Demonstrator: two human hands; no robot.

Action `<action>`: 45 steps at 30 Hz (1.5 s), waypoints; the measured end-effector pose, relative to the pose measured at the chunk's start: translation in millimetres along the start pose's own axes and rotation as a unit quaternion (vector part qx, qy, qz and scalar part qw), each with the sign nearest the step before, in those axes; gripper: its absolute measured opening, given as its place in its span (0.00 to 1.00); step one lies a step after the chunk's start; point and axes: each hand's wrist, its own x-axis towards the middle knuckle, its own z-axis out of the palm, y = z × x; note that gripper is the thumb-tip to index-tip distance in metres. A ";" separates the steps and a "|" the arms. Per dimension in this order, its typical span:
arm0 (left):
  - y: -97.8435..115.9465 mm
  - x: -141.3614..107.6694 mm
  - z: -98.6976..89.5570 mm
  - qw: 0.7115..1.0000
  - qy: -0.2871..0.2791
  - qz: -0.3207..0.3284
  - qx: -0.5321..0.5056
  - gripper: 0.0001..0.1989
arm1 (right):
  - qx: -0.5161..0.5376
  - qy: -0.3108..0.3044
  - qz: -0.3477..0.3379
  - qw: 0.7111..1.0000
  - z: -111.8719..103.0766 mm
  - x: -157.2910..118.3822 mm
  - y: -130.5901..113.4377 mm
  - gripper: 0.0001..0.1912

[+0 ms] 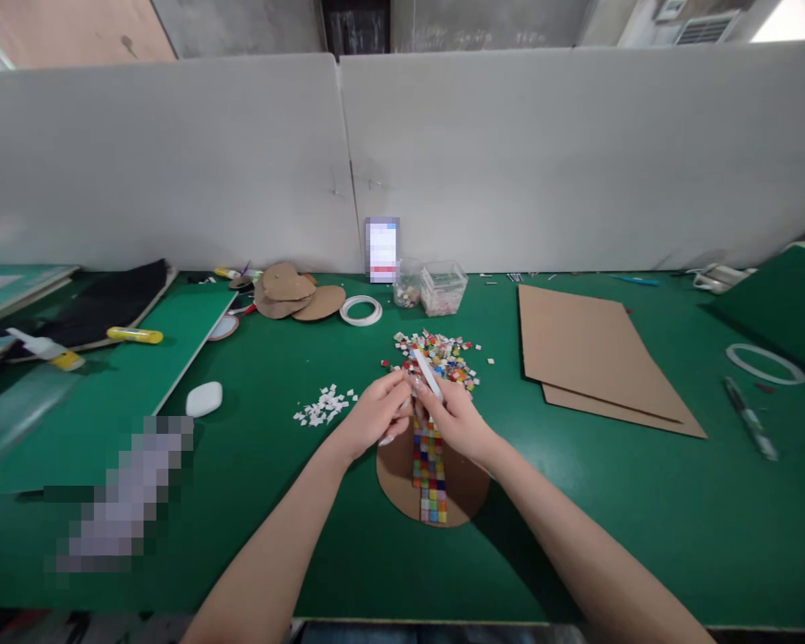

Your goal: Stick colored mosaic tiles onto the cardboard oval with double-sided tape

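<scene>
My right hand [460, 420] is closed round a flat white strip [427, 374] that points up and away from me. Close beside it, my left hand [377, 413] has its fingers pinched together; what they hold, if anything, is too small or hidden to name. Both hands are over the far part of a round cardboard disc [394, 483]. A band of coloured mosaic tiles [432, 467] runs down the disc, its far end covered by my hands. Just beyond lies a loose heap of mixed tiles [453, 353]. Small white pieces [323, 407] are scattered left of my left hand.
Cardboard discs [282, 291], a white tape ring [360, 310] and a clear box [444, 288] stand along the back, near a propped phone [382, 250]. Cardboard sheets [583, 349] and a pen [749, 419] lie right. A white case [204, 399] and glue bottle [46, 349] are left.
</scene>
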 end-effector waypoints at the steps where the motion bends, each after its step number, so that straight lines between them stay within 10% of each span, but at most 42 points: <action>1: 0.9 -0.2 0.3 1.000 -0.002 -0.006 -0.022 0.10 | 0.006 -0.001 0.001 1.000 0.0 -0.1 -0.5 0.17; 12: 7.4 -3.9 2.2 0.992 -0.025 -0.026 -0.119 0.10 | 0.066 -0.012 0.030 0.997 -0.3 -0.5 -4.3 0.18; 34: -10.2 -2.3 17.6 0.936 0.128 0.169 0.282 0.10 | 0.235 0.087 0.103 0.963 11.6 1.6 7.2 0.19; 45: -13.1 0.0 13.5 0.914 0.176 0.178 0.319 0.07 | 0.053 0.085 0.043 0.994 11.0 -1.1 6.5 0.15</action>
